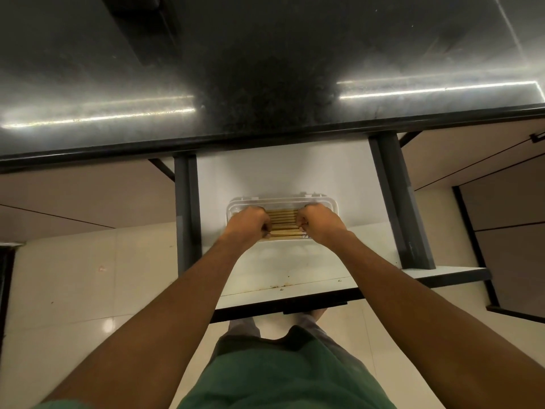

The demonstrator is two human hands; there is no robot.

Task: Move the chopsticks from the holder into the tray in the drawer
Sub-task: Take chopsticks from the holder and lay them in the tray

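Bare forearms (165,305) reach out; left hand (246,224) and right hand (320,222), fingers curled, grip chopsticks (282,221) in the tray (333,204).

Below countertop (265,84): drawer (295,172) pulled out, tray (283,199) in it. Crosswise in tray: chopsticks (282,222); left hand (247,222) on left ends, right hand (320,221) on right.

The white drawer (280,172) floor lies open on the far side of the clear tray (283,199) and in strips to its left and right. The grey left rail (184,208) and right rail (398,202) wall the flanks, and the black countertop (265,84) overhangs the far end. The left hand (247,221) and right hand (320,221), gripping the chopsticks (281,221), cover the tray's ends.
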